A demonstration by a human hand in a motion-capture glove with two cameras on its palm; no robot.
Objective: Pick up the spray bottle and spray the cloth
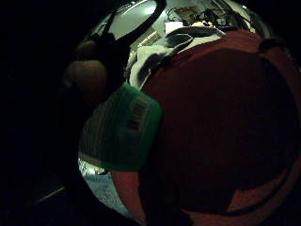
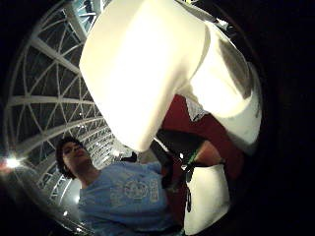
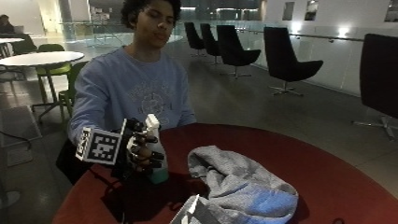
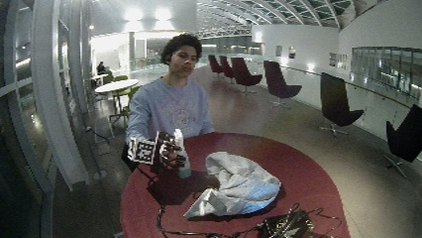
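Gripping the spray bottle (image 3: pixel 155 154) in the gloved right hand (image 3: pixel 138 151), fingers curled round its body; bottle upright, base at the red table (image 3: pixel 323 172) | cloth (image 3: pixel 242 184) heaped just beside | advice: lift clear; turn nozzle toward cloth; forefinger onto trigger before squeezing

A big white part of the spray bottle (image 2: pixel 142 64) fills most of the view, very close to the palm. Under it sits a bit of the red worktop (image 2: pixel 216 130), and a person in a light blue sweatshirt (image 2: pixel 125 199) is behind it. A roof of white beams and glass (image 2: pixel 47 98) curves behind the person.
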